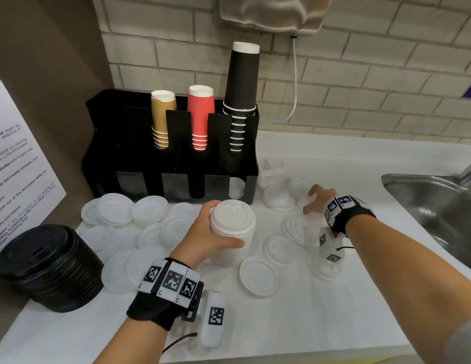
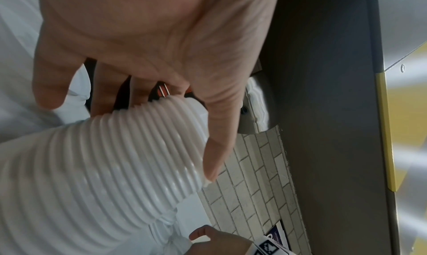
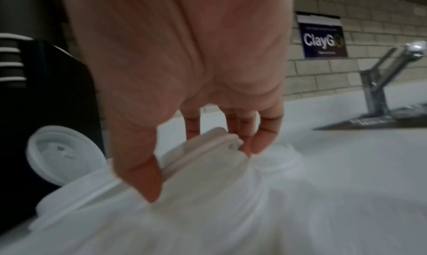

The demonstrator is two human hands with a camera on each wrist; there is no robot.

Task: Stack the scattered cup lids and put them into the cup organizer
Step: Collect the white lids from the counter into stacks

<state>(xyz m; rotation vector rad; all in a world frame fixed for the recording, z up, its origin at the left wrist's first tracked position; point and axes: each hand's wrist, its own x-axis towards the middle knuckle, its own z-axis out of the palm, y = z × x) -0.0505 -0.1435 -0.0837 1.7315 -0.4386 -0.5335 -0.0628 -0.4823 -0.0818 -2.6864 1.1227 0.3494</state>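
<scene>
On the white countertop [image 1: 321, 306], all placed from the black plastic cup organizer [image 1: 171, 164]:

Organizer: stands at the back against the pale brick wall [image 1: 387, 82]; three upper slots hold upside-down nested paper cups, namely a tan stack [image 1: 160, 119], a red ribbed stack [image 1: 200, 116] and a tall black stack [image 1: 241, 90]; a few white lids show through the lower front slot at the sink end.

Left hand [image 1: 205, 237]: in front of the organizer's middle, fingers and thumb wrapped round a tall nested stack of white plastic cup lids [image 1: 231, 229]; the left wrist view shows the ribbed side of that stack [image 2: 97, 176] under the palm [image 2: 148, 45].

Right hand [image 1: 317, 203]: in front of the organizer's sink-side corner, thumb and fingertips pinching the rim of a single white lid [image 3: 203, 156] lying tilted among others; picture blurred.

Loose white lids, sink side [image 1: 258, 275]: scattered singly and overlapping in front of and beside the organizer's corner.

Loose white lids, other side [image 1: 150, 210]: a spread heap just in front of the organizer.

Black lid stack [image 1: 49, 266]: short round pile, well in front of the organizer's far end.

Steel sink [image 1: 434, 211]: well apart from the organizer, beyond the right hand.

Printed notice [image 1: 16, 166]: on the side panel beside the organizer's far end.
</scene>
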